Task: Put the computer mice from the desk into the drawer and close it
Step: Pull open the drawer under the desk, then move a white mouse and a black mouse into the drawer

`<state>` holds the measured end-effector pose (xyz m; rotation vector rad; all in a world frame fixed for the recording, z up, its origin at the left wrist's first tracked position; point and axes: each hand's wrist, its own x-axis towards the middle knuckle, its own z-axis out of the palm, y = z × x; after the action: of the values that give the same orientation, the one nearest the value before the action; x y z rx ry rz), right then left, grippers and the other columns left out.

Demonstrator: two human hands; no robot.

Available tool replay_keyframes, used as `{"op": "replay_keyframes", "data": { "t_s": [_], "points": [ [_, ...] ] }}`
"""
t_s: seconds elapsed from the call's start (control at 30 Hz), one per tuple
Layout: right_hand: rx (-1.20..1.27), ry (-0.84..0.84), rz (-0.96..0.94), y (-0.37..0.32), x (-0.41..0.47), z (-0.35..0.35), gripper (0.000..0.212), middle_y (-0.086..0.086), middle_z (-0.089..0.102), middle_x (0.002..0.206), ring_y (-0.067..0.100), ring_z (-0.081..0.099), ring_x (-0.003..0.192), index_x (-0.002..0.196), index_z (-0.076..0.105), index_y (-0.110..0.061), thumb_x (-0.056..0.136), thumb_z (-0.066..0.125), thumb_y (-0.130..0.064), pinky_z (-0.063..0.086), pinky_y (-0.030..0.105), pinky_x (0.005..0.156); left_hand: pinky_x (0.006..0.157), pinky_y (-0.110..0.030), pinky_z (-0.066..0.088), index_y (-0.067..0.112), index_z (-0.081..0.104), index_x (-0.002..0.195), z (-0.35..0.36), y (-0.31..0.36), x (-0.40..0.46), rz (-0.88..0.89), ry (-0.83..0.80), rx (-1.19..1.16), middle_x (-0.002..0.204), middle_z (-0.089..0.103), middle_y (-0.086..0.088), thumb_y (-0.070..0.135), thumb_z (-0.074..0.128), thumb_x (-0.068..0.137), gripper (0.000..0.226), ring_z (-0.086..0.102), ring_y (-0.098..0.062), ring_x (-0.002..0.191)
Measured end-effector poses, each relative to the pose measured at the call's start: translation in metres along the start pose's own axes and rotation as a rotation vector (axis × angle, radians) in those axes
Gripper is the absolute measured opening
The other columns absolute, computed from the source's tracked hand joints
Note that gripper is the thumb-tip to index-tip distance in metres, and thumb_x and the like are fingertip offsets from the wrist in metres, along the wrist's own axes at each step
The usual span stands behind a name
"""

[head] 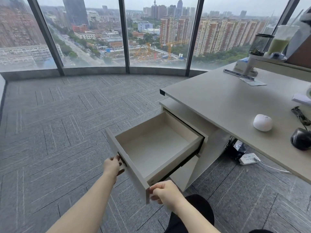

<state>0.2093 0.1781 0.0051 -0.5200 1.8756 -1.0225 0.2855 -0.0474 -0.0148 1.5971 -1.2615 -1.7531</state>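
Observation:
The beige drawer [183,152] of the desk pedestal stands pulled far out, and its inside is bare. My left hand [111,166] grips the dark handle on the drawer front. My right hand [164,192] pinches the near corner of that front panel. A white mouse [262,122] lies on the desk [218,101] near its right side. A black mouse [302,138] sits just right of it at the frame edge, with a dark cable running back from it.
A white power strip [248,158] and black cables lie on the grey carpet under the desk. At the desk's far end stand a mesh pen cup [261,44], a cup of green drink [280,42] and papers. Floor-to-ceiling windows curve round behind.

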Motion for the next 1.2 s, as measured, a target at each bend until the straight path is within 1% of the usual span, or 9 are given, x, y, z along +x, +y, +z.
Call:
{"op": "replay_keyframes", "data": {
  "t_s": [0.17,0.27,0.37,0.47,0.57,0.73,0.83,1.03,1.2],
  "points": [
    [0.022,0.171,-0.130,-0.022,-0.021,-0.045,0.025,-0.002,0.076,0.088,0.007,0.063,0.067,0.101,0.073,-0.018,0.090,0.052,-0.009,0.046,0.015,0.055,0.095,-0.045,0.042,0.003,0.054,0.123,0.023,0.041,-0.044,0.504,0.218,0.430,0.128,0.055,-0.016,0.021,0.040,0.094,0.036,0.052,-0.034,0.116],
    [0.057,0.424,-0.266,-0.043,-0.038,-0.099,0.025,-0.001,0.076,0.081,0.013,0.066,0.065,0.091,0.074,-0.021,0.091,0.052,-0.009,0.054,0.027,0.061,0.102,-0.040,0.042,0.008,0.055,0.123,0.079,0.073,-0.084,0.802,0.049,0.431,0.125,0.056,-0.010,0.022,0.043,0.096,0.033,0.051,-0.026,0.118],
    [0.026,0.756,-0.398,-0.062,-0.061,-0.161,0.027,-0.007,0.074,0.082,0.006,0.065,0.068,0.093,0.069,-0.028,0.091,0.053,-0.007,0.052,0.019,0.064,0.100,-0.033,0.043,0.011,0.060,0.118,0.154,0.095,-0.127,0.939,-0.213,0.429,0.117,0.060,-0.006,0.018,0.049,0.094,0.027,0.056,-0.022,0.112],
    [-0.095,1.116,-0.439,-0.064,-0.078,-0.229,0.031,-0.001,0.068,0.101,0.018,0.060,0.095,0.110,0.067,-0.021,0.089,0.053,-0.004,0.046,0.028,0.078,0.099,-0.032,0.044,0.014,0.061,0.120,0.235,0.106,-0.172,1.020,-0.460,0.506,0.119,0.061,-0.003,0.020,0.051,0.092,0.029,0.059,-0.018,0.109],
    [-0.301,1.301,-0.280,-0.052,-0.089,-0.299,0.043,0.011,0.055,0.129,0.033,0.045,0.121,0.127,0.059,-0.016,0.086,0.056,-0.008,0.039,0.037,0.097,0.099,-0.037,0.044,0.019,0.055,0.130,0.311,0.108,-0.207,1.045,-0.635,0.634,0.131,0.056,-0.006,0.026,0.052,0.091,0.040,0.056,-0.023,0.118],
    [-0.458,1.142,0.228,-0.024,-0.087,-0.385,0.064,0.019,0.018,0.160,0.043,0.028,0.138,0.149,0.032,-0.027,0.091,0.053,-0.043,0.026,0.046,0.113,0.108,-0.042,0.036,0.032,0.031,0.147,0.407,0.095,-0.239,0.977,-0.764,0.928,0.155,0.031,-0.005,0.043,0.052,0.087,0.065,0.035,-0.029,0.139],
    [-0.466,1.040,0.300,-0.009,-0.074,-0.406,0.061,0.023,0.019,0.158,0.046,0.034,0.135,0.147,0.037,-0.029,0.091,0.051,-0.049,0.032,0.044,0.110,0.107,-0.043,0.035,0.035,0.032,0.145,0.442,0.084,-0.242,1.044,-0.659,1.134,0.151,0.039,-0.007,0.052,0.050,0.082,0.068,0.038,-0.032,0.135],
    [-0.494,1.122,0.212,-0.004,-0.070,-0.413,0.046,0.016,0.045,0.134,0.043,0.044,0.112,0.130,0.049,-0.024,0.085,0.053,-0.017,0.038,0.041,0.094,0.094,-0.041,0.038,0.025,0.046,0.131,0.452,0.074,-0.244,1.194,-0.479,1.102,0.125,0.058,-0.013,0.037,0.050,0.083,0.049,0.047,-0.035,0.119],
    [-0.344,1.225,-0.259,-0.030,-0.086,-0.391,0.047,0.008,0.056,0.129,0.028,0.047,0.113,0.125,0.054,-0.020,0.078,0.060,-0.010,0.032,0.037,0.097,0.092,-0.039,0.044,0.023,0.042,0.137,0.404,0.100,-0.235,1.078,-0.483,0.687,0.121,0.060,-0.013,0.036,0.059,0.083,0.058,0.050,-0.034,0.114]
  ]
}}
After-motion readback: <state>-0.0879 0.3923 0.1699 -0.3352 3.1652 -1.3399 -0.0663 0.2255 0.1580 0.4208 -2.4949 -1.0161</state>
